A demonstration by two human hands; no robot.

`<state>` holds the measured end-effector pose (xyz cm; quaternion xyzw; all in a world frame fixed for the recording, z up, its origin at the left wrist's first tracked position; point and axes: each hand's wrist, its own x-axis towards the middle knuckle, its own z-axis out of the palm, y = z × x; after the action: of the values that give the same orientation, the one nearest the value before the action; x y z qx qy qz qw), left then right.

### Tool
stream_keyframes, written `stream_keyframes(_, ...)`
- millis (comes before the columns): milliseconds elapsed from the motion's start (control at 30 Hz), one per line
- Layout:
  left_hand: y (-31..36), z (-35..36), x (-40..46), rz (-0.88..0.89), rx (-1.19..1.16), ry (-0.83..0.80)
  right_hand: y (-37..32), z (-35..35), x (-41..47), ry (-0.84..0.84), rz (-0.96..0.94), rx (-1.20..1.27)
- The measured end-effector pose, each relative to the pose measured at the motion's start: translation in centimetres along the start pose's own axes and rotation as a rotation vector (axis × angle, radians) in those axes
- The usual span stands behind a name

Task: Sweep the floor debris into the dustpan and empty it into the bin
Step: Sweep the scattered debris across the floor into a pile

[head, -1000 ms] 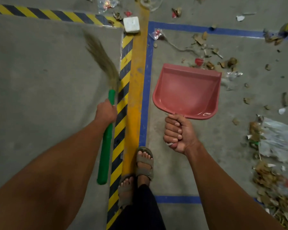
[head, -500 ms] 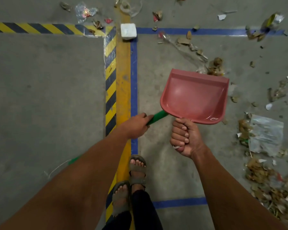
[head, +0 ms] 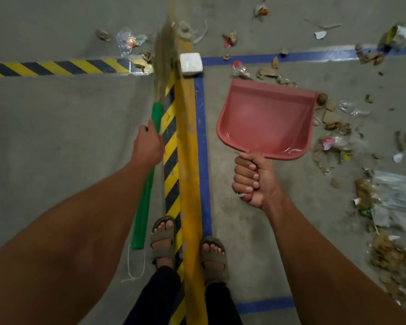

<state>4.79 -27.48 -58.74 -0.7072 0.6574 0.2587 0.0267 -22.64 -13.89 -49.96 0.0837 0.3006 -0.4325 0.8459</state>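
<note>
My left hand [head: 147, 144] grips the green handle of a broom [head: 143, 207]. Its straw bristles [head: 163, 59] point forward over the tape corner, blurred. My right hand [head: 252, 178] holds the handle of a pink dustpan [head: 266, 118], which is empty and held above the floor with its mouth facing away. Paper scraps, wrappers and leaves [head: 333, 123] lie scattered just beyond and right of the pan. A denser debris heap [head: 391, 254] is at the lower right. No bin is in view.
A white foam block [head: 190, 63] sits on the yellow floor stripe [head: 189, 160] beside the bristles. Black-and-yellow hazard tape [head: 56, 67] and blue tape [head: 203, 146] mark the concrete. A clear plastic sheet [head: 399, 198] lies right. My sandalled feet [head: 188, 249] straddle the stripe.
The broom swung from behind the dustpan back to the left, bristles now pointing forward over the tape corner. The dustpan stayed in my right hand. My feet moved apart and forward.
</note>
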Motion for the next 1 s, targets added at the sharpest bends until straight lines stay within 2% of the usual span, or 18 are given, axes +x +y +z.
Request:
stream_keyframes(100,-0.8,-0.3,3.2,0.047,0.089,-0.144,0.5,-0.1,1.4,0.017,-0.020,0.017)
stream_keyframes(267,-0.5,0.5,3.5,0.405,0.198,-0.344,2.0,-0.8,1.5,0.052,-0.050,0.055)
stream_keyframes(367,-0.1,1.0,2.0,0.588,0.196,-0.385,2.9,-1.1,0.6,0.072,-0.074,0.105)
stream_keyframes(433,0.0,1.2,1.3,0.644,0.174,-0.357,3.1,-0.9,-0.1,0.090,-0.099,0.127)
stream_keyframes(533,-0.1,1.6,0.3,0.606,0.114,-0.253,3.1,-0.7,-0.7,0.132,-0.148,0.141)
stream_keyframes(733,1.6,2.8,-0.8,0.325,0.050,-0.074,2.4,-1.9,-2.2,0.122,-0.205,0.179)
stream_keyframes(800,2.3,3.9,-1.1,0.189,0.044,-0.117,2.4,-3.0,-2.8,0.114,-0.217,0.184)
stream_keyframes(867,3.3,5.1,-1.6,0.067,0.055,-0.229,2.5,-3.9,-3.6,0.110,-0.222,0.189)
stream_keyframes(933,4.3,6.8,-2.7,0.103,0.121,-0.333,2.7,-5.0,-4.7,0.110,-0.224,0.194)
stream_keyframes(1000,5.3,8.3,-4.0,0.220,0.166,-0.411,3.0,-5.9,-5.9,0.111,-0.225,0.203)
